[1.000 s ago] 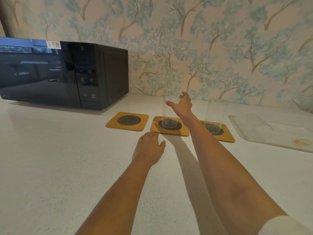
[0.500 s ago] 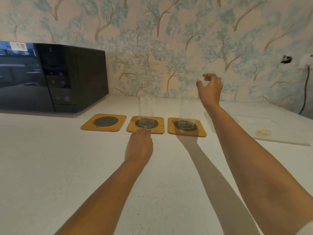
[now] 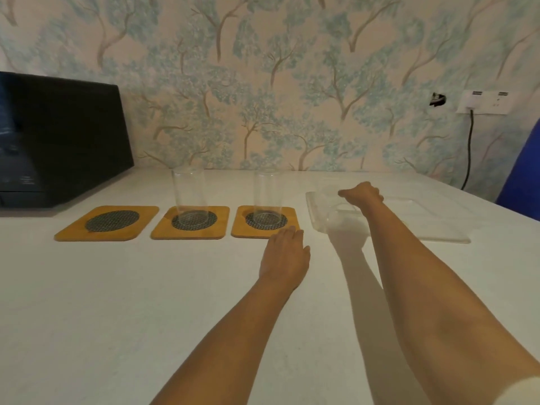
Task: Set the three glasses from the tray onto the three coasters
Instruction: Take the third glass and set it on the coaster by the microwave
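Note:
Three orange coasters lie in a row on the white counter. The left coaster (image 3: 106,225) is bare. A clear glass (image 3: 188,195) stands upright on the middle coaster (image 3: 163,229), and another glass (image 3: 267,195) stands on the right coaster (image 3: 242,229). A third clear glass (image 3: 340,216) lies on the transparent tray (image 3: 432,229) to the right. My right hand (image 3: 362,195) hangs over that glass with its fingers curled down; I cannot tell whether they grip it. My left hand (image 3: 285,257) rests flat on the counter, its fingertips at the right coaster's front edge.
A black microwave (image 3: 58,141) stands at the back left. A wall socket (image 3: 482,102) with a dark cable is on the patterned wall at the right, and a blue object (image 3: 523,176) is at the right edge. White counter (image 3: 131,302) stretches in front of the coasters.
My right hand left the middle glass, rose, then came down over the tray. My left hand slid right from the middle coaster to the right one. The view swung right.

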`<action>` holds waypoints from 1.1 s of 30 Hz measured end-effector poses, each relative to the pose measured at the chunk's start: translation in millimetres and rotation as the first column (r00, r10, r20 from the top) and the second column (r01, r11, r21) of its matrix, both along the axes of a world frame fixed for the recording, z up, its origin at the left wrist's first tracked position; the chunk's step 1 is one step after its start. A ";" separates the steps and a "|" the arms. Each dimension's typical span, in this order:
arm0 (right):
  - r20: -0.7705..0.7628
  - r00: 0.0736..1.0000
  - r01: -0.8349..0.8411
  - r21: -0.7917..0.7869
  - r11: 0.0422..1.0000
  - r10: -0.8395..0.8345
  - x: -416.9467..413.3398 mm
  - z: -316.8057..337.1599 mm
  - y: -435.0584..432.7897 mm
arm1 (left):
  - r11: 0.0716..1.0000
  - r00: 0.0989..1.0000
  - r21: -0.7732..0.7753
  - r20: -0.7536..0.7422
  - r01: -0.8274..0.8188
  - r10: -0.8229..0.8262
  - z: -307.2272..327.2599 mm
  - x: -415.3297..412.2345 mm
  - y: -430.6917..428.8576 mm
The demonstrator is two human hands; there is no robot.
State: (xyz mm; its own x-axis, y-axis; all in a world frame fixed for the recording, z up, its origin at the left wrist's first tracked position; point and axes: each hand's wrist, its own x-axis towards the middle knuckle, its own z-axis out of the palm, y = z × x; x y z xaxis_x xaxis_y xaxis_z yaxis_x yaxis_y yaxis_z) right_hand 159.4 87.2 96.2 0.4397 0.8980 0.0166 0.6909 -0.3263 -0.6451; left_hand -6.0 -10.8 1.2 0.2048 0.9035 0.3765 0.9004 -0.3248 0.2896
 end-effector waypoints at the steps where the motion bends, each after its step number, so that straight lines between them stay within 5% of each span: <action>1: 0.010 1.000 -0.020 -0.031 0.999 0.021 2.1 -1.9 1.8 | 1.000 1.000 -0.013 -0.001 -0.008 0.008 0.2 3.7 3.4; 11: 0.064 0.967 -0.205 -0.383 0.901 0.248 2.1 10.2 9.5 | 0.994 0.998 -0.093 0.018 -0.059 0.061 -1.0 10.3 16.9; 18: 0.078 0.961 -0.207 -0.432 0.878 0.264 -0.6 9.5 15.3 | 0.990 0.997 -0.120 0.025 -0.073 0.077 -0.6 10.5 17.0; 25: 0.069 0.993 -0.095 -0.037 0.995 0.097 11.4 -9.5 13.6 | 0.991 0.997 -0.121 0.048 -0.061 0.067 -0.6 9.5 16.8; 33: -0.171 0.984 0.005 0.353 0.936 0.059 5.3 -17.3 0.1 | 0.994 0.996 -0.092 0.060 -0.060 0.066 0.3 9.2 15.5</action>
State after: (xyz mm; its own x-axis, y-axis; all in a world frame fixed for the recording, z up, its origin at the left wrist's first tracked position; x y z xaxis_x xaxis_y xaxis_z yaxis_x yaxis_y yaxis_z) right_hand 164.7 87.3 78.9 0.4399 0.8605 0.2571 0.5614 -0.0400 -0.8266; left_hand 3.3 4.7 1.5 0.1251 0.9445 0.3037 0.8971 -0.2384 0.3720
